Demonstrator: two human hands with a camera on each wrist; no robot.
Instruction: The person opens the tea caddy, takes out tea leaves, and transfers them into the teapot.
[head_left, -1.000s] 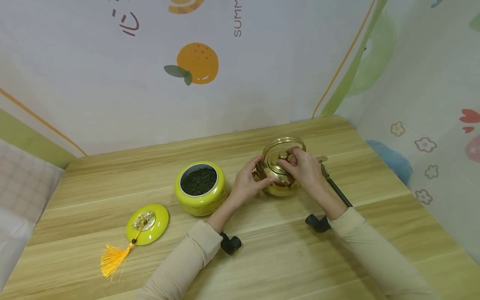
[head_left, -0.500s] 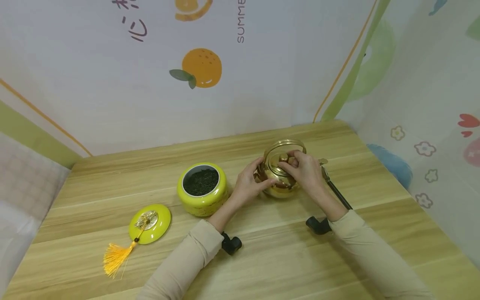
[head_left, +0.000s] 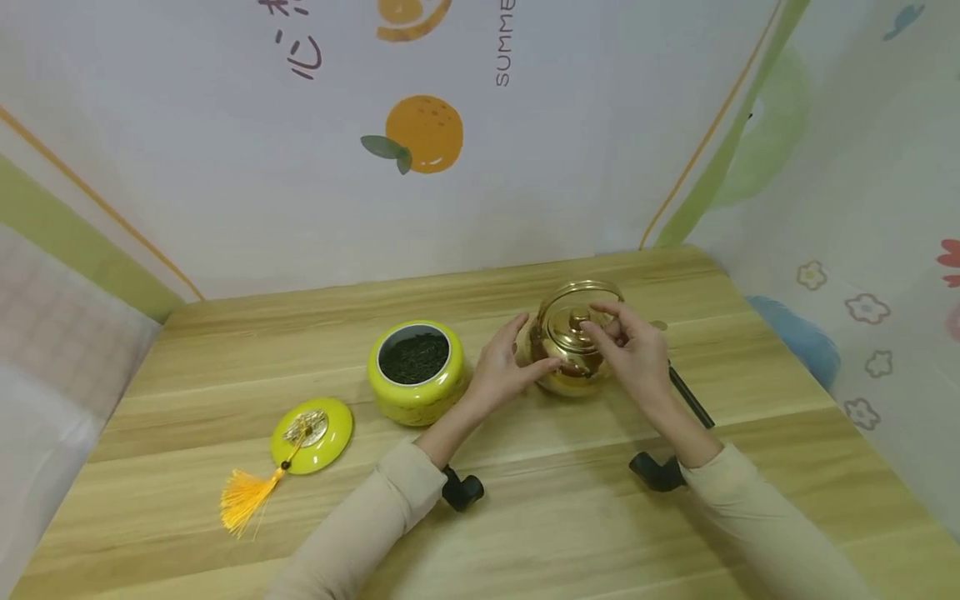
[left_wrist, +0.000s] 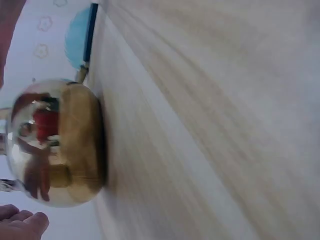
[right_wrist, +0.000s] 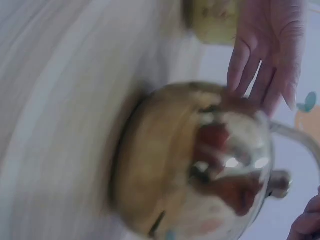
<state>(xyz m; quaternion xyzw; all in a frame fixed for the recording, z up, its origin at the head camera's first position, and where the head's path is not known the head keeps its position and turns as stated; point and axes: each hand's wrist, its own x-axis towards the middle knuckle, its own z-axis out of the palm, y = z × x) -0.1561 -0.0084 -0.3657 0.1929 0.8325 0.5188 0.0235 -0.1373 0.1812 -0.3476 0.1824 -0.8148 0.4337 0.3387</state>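
A shiny gold teapot stands upright on the table, its lid seated and its arched handle raised. My left hand is spread at the teapot's left side, fingers straight and thumb in front of the body. In the right wrist view the left fingers lie beside the pot; contact is unclear. My right hand hovers over the lid knob, thumb and fingers apart from it and holding nothing. To the left is a yellow-green jar filled with dark tea leaves.
The jar's yellow-green lid, with an orange tassel, lies on the wooden table at left. A black-handled tool lies behind the right forearm. A printed white backdrop rises behind the table.
My right thumb and fingers have come off the teapot lid's knob. The left hand has loosened slightly from the pot's side. The head view has shifted a little.
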